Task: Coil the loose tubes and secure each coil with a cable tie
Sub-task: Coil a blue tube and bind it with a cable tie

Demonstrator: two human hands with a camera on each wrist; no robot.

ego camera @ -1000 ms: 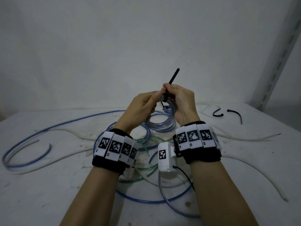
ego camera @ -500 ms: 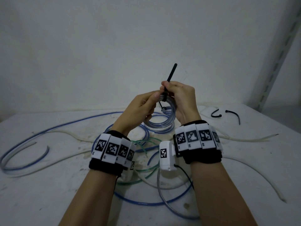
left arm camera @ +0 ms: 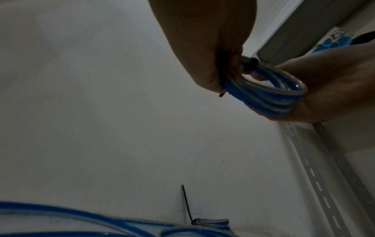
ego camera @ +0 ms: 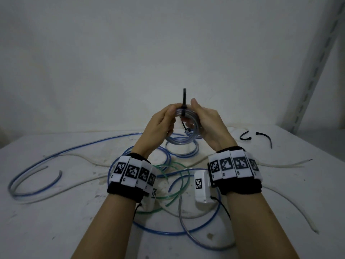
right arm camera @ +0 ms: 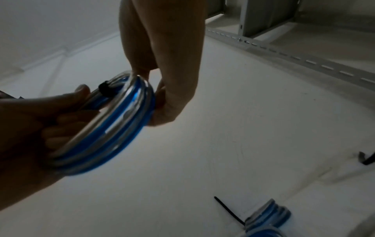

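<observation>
Above the table I hold a small coil of clear-blue tube (ego camera: pixel 189 115) (left arm camera: pixel 270 96) (right arm camera: pixel 113 125) between both hands. A black cable tie (ego camera: pixel 183 109) (left arm camera: pixel 252 64) (right arm camera: pixel 105 90) wraps its top, with the tail pointing straight up. My left hand (ego camera: pixel 172 114) (left arm camera: pixel 229 75) grips the coil's left side beside the tie. My right hand (ego camera: pixel 194 113) (right arm camera: pixel 158 99) pinches the right side, thumb raised. A second tied coil (ego camera: pixel 182 155) (left arm camera: pixel 211 224) (right arm camera: pixel 267 214) lies on the table beneath.
Loose blue tube (ego camera: pixel 56 152), green tube (ego camera: pixel 168 184) and whitish tube (ego camera: pixel 280 163) sprawl over the white table (ego camera: pixel 56 230). Two spare black cable ties (ego camera: pixel 245 138) lie at the back right. A slotted shelf upright (ego camera: pixel 317 62) stands at the right.
The tie's tail has swung from leaning right to upright. My right hand has left the tail and now holds the coil's right side; both hands have risen a little.
</observation>
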